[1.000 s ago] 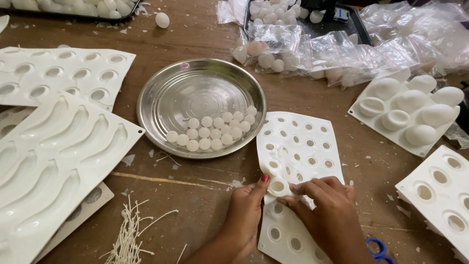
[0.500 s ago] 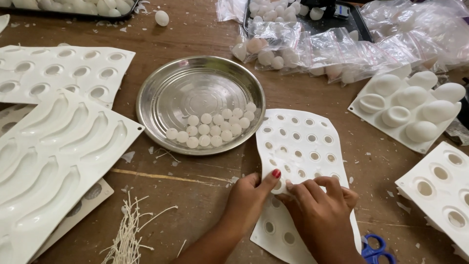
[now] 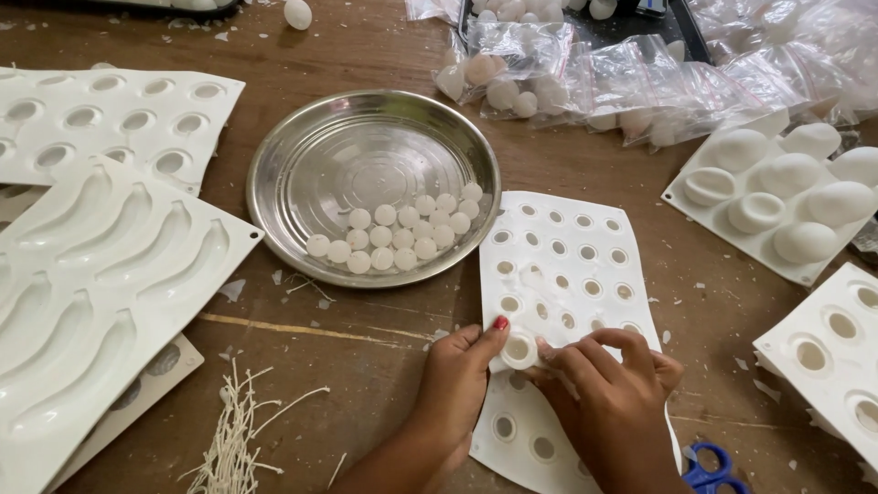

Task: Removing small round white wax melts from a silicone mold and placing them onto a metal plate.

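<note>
left hand [image 3: 457, 380]: lower centre of frame, thumb and fingers pinching the edge of the white dimpled mould sheet [image 3: 567, 274]
right hand [image 3: 613, 393]: fingertips curled, pressing one cup of the sheet
steel plate [image 3: 302, 183]: just above-left, holds small white balls [image 3: 393, 233]
banana mould [image 3: 101, 284]: left
blue scissors [image 3: 713, 471]: bottom right

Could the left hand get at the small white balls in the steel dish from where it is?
Probably yes. The left hand rests at the near edge of the white silicone mould, and the white balls lie uncovered in the steel dish just beyond, with only bare table between.
</note>
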